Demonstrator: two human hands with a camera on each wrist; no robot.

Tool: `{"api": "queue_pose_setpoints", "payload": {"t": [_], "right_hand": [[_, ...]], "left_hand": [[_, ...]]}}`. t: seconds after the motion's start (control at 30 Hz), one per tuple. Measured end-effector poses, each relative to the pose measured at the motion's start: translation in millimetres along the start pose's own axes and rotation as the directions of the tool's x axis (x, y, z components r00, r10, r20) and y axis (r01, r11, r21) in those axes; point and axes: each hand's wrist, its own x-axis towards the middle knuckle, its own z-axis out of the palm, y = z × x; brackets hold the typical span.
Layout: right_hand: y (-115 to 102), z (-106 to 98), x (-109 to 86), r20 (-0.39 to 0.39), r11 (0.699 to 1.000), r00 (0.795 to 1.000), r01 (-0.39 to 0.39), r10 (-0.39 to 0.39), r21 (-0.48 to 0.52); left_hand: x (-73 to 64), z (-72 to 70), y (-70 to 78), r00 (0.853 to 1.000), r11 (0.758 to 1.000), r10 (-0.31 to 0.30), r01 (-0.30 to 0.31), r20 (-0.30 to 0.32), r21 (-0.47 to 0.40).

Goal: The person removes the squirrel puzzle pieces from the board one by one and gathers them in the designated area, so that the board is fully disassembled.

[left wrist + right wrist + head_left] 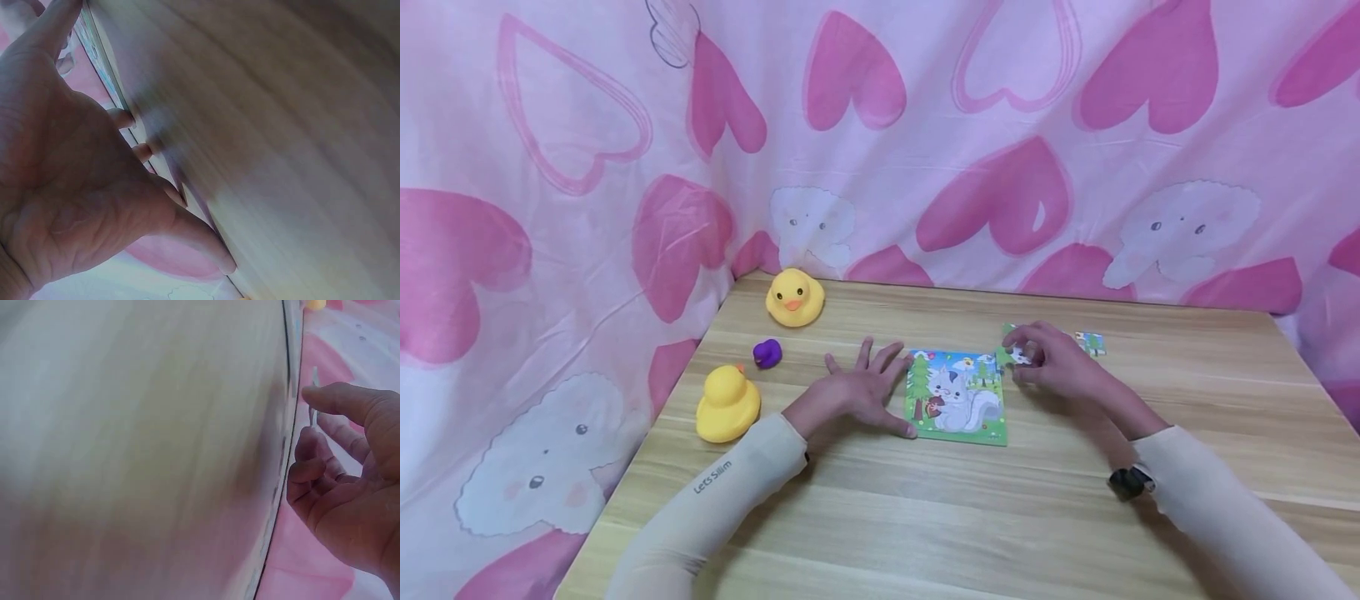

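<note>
A square jigsaw puzzle (pixel 955 396) with a squirrel picture lies flat on the table. My left hand (pixel 867 392) is spread at its left side, with the thumb and a fingertip right at the edge. In the left wrist view the fingers of the left hand (pixel 81 169) are straight and apart, low over the wood. At the puzzle's upper right, my right hand (pixel 1052 358) pinches a puzzle piece (pixel 1006 360) of green and white. The right wrist view shows this thin piece edge-on between thumb and fingers of the right hand (pixel 350 462).
Another small puzzle piece (pixel 1091 342) lies beyond the right hand. On the left of the wooden table (pixel 925 517) stand a yellow rubber duck (pixel 727 404), a second yellow duck (pixel 794 298) and a small purple duck (pixel 767 354). A pink heart-patterned curtain (pixel 880 167) hangs behind.
</note>
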Motion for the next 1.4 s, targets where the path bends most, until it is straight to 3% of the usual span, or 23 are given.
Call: {"api": "queue_pose_setpoints", "payload": {"t": [0.6, 0.9, 1.4], "right_hand": [[8, -10, -1.3, 0.1, 0.998, 0.993, -0.062, 0.064, -0.027], [6, -10, -3.0, 0.113, 0.998, 0.992, -0.059, 0.06, -0.014], [-38, 9, -2.7, 0.096, 0.999, 0.995, 0.041, -0.039, -0.013]], "left_hand": [[1.3, -1.0, -0.2, 1.0, 1.0, 0.001, -0.001, -0.001, 0.001], [0.9, 0.4, -1.0, 1.0, 1.0, -0.005, 0.005, 0.004, -0.007], [0.3, -0.3, 0.1, 1.0, 1.0, 0.004, -0.004, 0.002, 0.003]]}}
